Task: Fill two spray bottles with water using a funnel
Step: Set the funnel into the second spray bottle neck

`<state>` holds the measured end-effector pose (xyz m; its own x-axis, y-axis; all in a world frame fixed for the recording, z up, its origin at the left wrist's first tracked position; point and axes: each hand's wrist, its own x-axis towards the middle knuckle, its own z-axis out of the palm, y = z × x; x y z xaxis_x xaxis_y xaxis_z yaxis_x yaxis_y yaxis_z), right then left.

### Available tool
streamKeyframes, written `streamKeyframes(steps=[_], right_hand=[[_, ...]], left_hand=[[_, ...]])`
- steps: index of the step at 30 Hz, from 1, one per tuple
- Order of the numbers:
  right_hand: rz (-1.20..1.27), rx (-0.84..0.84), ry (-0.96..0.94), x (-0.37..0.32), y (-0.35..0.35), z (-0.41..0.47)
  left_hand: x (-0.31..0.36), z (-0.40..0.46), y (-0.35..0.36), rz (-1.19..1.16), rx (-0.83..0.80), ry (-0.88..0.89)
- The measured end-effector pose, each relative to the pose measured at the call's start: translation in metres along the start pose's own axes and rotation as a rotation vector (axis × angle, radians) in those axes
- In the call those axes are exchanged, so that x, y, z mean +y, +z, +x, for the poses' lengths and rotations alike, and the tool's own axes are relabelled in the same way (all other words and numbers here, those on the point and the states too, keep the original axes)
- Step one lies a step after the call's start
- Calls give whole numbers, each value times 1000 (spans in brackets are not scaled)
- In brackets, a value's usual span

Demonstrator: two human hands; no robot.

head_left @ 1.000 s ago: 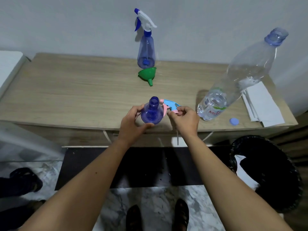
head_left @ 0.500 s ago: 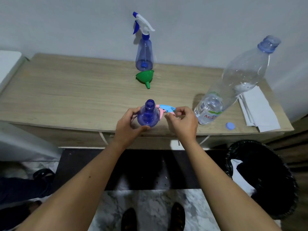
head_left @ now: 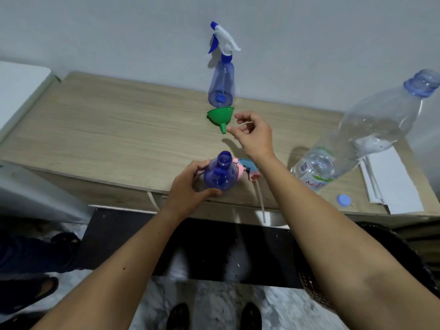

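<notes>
1. The water bottle (head_left: 352,141), right of the funnel (head_left: 220,116), is cut off at the frame edge.
2. Two spray bottles: the capped one (head_left: 222,83) behind the funnel, the open one (head_left: 220,173) nearer (left hand (head_left: 188,186) grips it); its sprayer head (head_left: 247,169) lies partly hidden.
3. The right hand (head_left: 253,133), fingers loosely curled and empty, is just beside the funnel's spout.
4. Wooden table (head_left: 119,129), pale wall.

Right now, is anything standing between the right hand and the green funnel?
Nothing visible does. The right hand is beside the funnel, fingertips close to its spout, with only bare table around. The left hand grips the open bottle.
</notes>
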<state>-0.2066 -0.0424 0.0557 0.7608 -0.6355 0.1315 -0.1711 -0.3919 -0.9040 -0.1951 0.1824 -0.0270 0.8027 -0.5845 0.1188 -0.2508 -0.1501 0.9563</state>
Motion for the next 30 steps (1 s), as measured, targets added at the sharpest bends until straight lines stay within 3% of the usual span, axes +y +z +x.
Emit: streamKeyframes(steps=[11, 20, 30], right_hand=[[-130, -155, -126, 11, 26, 58], [-228, -121, -162, 17, 11, 58], [-70, -45, -203, -20, -26, 6]], left_hand=[[-12, 2, 5, 0, 43, -49], [-9, 1, 6, -4, 43, -34], [2, 2, 0, 30, 9, -17]])
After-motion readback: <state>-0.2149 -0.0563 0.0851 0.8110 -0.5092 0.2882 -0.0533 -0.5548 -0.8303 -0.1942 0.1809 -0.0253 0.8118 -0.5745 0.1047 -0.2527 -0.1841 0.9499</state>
